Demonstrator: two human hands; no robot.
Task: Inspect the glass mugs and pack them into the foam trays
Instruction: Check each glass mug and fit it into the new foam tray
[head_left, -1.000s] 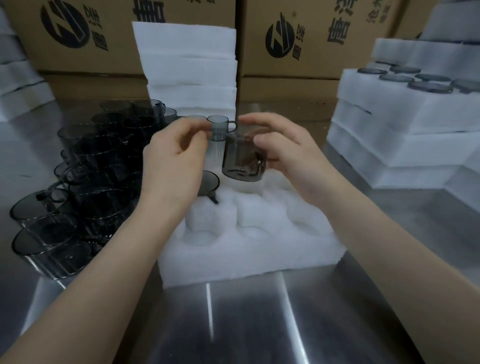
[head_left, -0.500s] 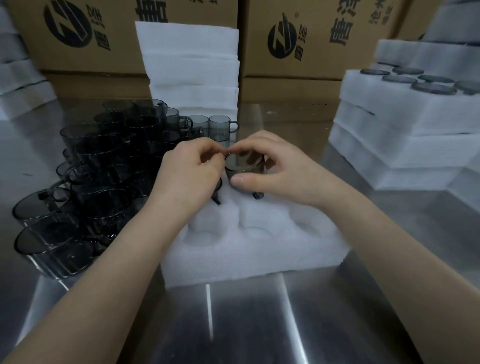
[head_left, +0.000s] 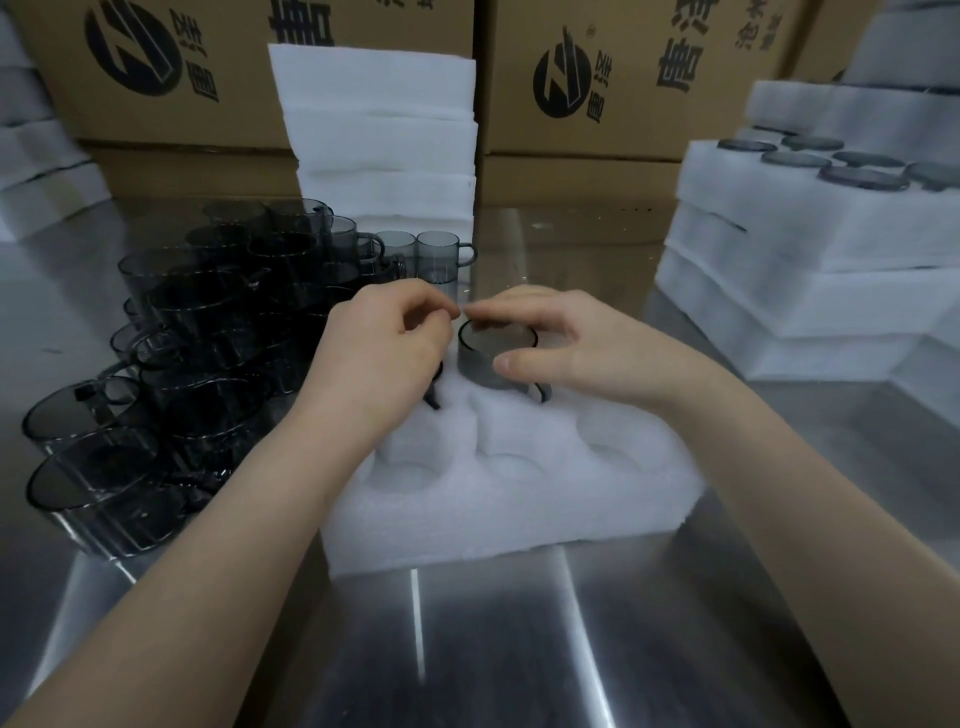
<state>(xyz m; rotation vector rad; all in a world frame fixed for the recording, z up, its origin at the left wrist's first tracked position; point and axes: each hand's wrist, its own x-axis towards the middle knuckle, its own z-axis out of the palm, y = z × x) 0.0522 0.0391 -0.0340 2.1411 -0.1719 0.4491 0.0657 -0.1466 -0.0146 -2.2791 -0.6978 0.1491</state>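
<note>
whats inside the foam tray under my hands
One grey mug sits in a back pocket of the foam tray under the right hand. The left hand covers a second; only its handle shows. Front pockets hold nothing.

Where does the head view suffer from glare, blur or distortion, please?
Head view: glare streaks cross the steel table; wide-angle distortion tilts the cardboard boxes and the packed trays; the loose mugs are dim and soft; the mug under the right hand is clearest.

Left hand (head_left: 384, 353) hides a smoky grey glass mug (head_left: 431, 401) in the white foam tray (head_left: 519, 499), only the handle showing. Unclear if its fingertips (head_left: 452, 310) touch the rim of the second grey mug (head_left: 488, 366) in the right hand (head_left: 571, 348). Brown cardboard boxes (head_left: 623, 78) cropped at top.
</note>
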